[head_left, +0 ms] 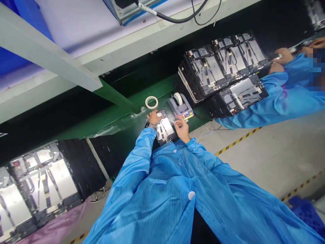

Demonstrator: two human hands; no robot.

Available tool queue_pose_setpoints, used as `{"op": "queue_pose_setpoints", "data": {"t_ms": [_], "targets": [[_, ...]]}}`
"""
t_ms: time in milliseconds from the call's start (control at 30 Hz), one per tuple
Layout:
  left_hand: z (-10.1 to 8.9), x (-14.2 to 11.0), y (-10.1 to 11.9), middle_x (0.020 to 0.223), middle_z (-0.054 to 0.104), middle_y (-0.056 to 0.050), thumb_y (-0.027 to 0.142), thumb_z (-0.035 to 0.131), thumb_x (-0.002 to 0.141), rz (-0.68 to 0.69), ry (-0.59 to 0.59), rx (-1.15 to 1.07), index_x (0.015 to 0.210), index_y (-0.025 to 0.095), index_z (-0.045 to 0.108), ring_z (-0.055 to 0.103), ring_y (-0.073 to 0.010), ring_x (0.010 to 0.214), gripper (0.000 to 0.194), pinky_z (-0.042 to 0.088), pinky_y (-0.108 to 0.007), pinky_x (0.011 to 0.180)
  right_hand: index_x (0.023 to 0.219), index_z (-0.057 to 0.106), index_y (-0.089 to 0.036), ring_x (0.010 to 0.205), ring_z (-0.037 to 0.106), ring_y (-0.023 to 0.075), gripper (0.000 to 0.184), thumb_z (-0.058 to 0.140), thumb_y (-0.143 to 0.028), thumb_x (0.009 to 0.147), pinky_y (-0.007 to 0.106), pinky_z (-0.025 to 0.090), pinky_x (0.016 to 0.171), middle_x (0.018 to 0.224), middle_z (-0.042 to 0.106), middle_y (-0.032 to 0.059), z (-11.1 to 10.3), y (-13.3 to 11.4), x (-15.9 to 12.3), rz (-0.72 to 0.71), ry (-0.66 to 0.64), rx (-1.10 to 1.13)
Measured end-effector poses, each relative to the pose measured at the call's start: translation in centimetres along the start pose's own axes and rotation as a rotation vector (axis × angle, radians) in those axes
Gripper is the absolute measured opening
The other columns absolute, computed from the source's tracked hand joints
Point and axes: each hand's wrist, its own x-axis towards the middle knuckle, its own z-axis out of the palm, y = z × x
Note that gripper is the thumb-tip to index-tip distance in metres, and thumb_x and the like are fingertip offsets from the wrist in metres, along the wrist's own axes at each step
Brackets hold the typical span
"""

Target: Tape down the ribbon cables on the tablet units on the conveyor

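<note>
Blue coat (pixel 167 196) faces device (pixel 167 127), long axis slanting away leftward, left grip (pixel 154 117) clasping it, right grip (pixel 182 128) pinched

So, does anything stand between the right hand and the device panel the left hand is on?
Nothing visible blocks the way: the right hand is just beside the device panel, between them only a small pale bit, too blurred to identify. The tape dispenser sits farther forward.

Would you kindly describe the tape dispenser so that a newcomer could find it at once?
On the green bench, just beyond the person's right hand, sits the grey tape dispenser. It stands between the loose tape roll and the stacked panels. Unlike them, it has coloured buttons and carries a pale roll upright.
</note>
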Motion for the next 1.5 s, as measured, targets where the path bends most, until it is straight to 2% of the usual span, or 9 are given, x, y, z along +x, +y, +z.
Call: {"op": "queue_pose_setpoints", "data": {"t_ms": [100, 233, 433, 567, 700, 1000, 1167, 1333, 1500], "targets": [[-0.4, -0.5, 0.3, 0.146, 0.066, -0.015, 0.049, 0.075, 0.087, 0.001, 0.002, -0.001, 0.139, 0.026, 0.063, 0.052, -0.0343, 0.141, 0.058, 0.029, -0.052, 0.122, 0.125, 0.071, -0.025, 0.081, 0.063, 0.0139, 0.044, 0.076, -0.018, 0.083, 0.025, 0.056, 0.084, 0.089, 0.07, -0.0017, 1.4, -0.9, 1.4, 0.017, 0.009, -0.004], [-0.8, -0.1, 0.4, 0.145, 0.067, -0.015, 0.051, 0.077, 0.083, -0.01, -0.03, -0.005, 0.137, 0.026, 0.065, 0.054, -0.036, 0.141, 0.061, 0.033, -0.053, 0.12, 0.127, 0.07, -0.023, 0.082, 0.063, 0.0156, 0.047, 0.07, -0.01, 0.081, 0.029, 0.056, 0.093, 0.093, 0.069, -0.0013, 3.5, 0.0, 3.9, -0.051, -0.038, -0.165], [-0.3, 1.2, -0.4, 0.138, 0.07, -0.016, 0.057, 0.081, 0.08, -0.027, -0.05, -0.029, 0.135, 0.024, 0.068, 0.057, -0.0389, 0.136, 0.066, 0.037, -0.054, 0.116, 0.152, 0.052, -0.017, 0.105, 0.064, 0.0208, 0.071, 0.062, -0.006, 0.082, 0.039, 0.05, 0.113, 0.134, 0.065, 0.0117, 6.8, 1.8, 9.0, -0.279, -0.263, -0.438], [0.2, 1.3, -0.9, 0.138, 0.069, -0.015, 0.057, 0.082, 0.08, -0.042, -0.03, -0.047, 0.134, 0.023, 0.068, 0.056, -0.039, 0.134, 0.065, 0.037, -0.054, 0.116, 0.162, 0.041, -0.017, 0.11, 0.063, 0.0211, 0.083, 0.059, -0.004, 0.082, 0.041, 0.05, 0.116, 0.142, 0.058, 0.0141, 7.3, 3.3, 11.0, -0.306, -0.348, -0.499], [0.5, 0.7, -1.7, 0.137, 0.069, -0.012, 0.057, 0.082, 0.081, -0.053, -0.01, -0.073, 0.132, 0.027, 0.067, 0.055, -0.0377, 0.133, 0.061, 0.036, -0.053, 0.116, 0.167, 0.035, -0.021, 0.114, 0.062, 0.0233, 0.088, 0.062, -0.006, 0.084, 0.044, 0.051, 0.116, 0.142, 0.057, 0.0135, 7.0, 4.8, 11.3, -0.326, -0.426, -0.504], [-0.2, -2.5, -3.5, 0.138, 0.07, -0.009, 0.053, 0.082, 0.084, -0.095, 0.022, -0.107, 0.127, 0.028, 0.066, 0.056, -0.0365, 0.132, 0.052, 0.038, -0.052, 0.113, 0.168, 0.034, -0.029, 0.11, 0.063, 0.0232, 0.094, 0.074, -0.017, 0.084, 0.041, 0.062, 0.102, 0.141, 0.056, 0.011, 8.0, 5.2, 9.8, -0.233, -0.454, -0.396], [-0.8, -1.8, -4.3, 0.133, 0.072, -0.009, 0.053, 0.086, 0.079, -0.06, -0.021, -0.073, 0.123, 0.028, 0.068, 0.059, -0.0381, 0.129, 0.054, 0.046, -0.05, 0.106, 0.163, 0.045, -0.032, 0.104, 0.065, 0.0226, 0.088, 0.081, -0.025, 0.083, 0.037, 0.065, 0.087, 0.135, 0.059, 0.0095, 8.0, 6.0, 10.2, -0.274, -0.453, -0.307], [-0.8, -0.5, -5.9, 0.119, 0.073, -0.004, 0.058, 0.088, 0.074, 0.036, -0.031, -0.066, 0.119, 0.031, 0.069, 0.068, -0.0307, 0.111, 0.056, 0.053, -0.039, 0.091, 0.166, 0.037, -0.035, 0.094, 0.066, 0.0197, 0.078, 0.072, -0.04, 0.096, 0.029, 0.065, 0.072, 0.119, 0.065, 0.0063, 7.9, 7.2, 11.3, -0.434, -0.414, -0.223], [1.7, 1.4, -9.2, 0.115, 0.071, -0.002, 0.062, 0.084, 0.077, 0.123, 0.086, -0.037, 0.126, 0.032, 0.067, 0.069, -0.0273, 0.11, 0.06, 0.054, -0.035, 0.09, 0.165, 0.036, -0.036, 0.087, 0.066, 0.0187, 0.068, 0.061, -0.05, 0.104, 0.027, 0.064, 0.066, 0.109, 0.065, 0.0043, 7.7, 7.7, 11.8, -0.625, -0.547, -0.202]]}}
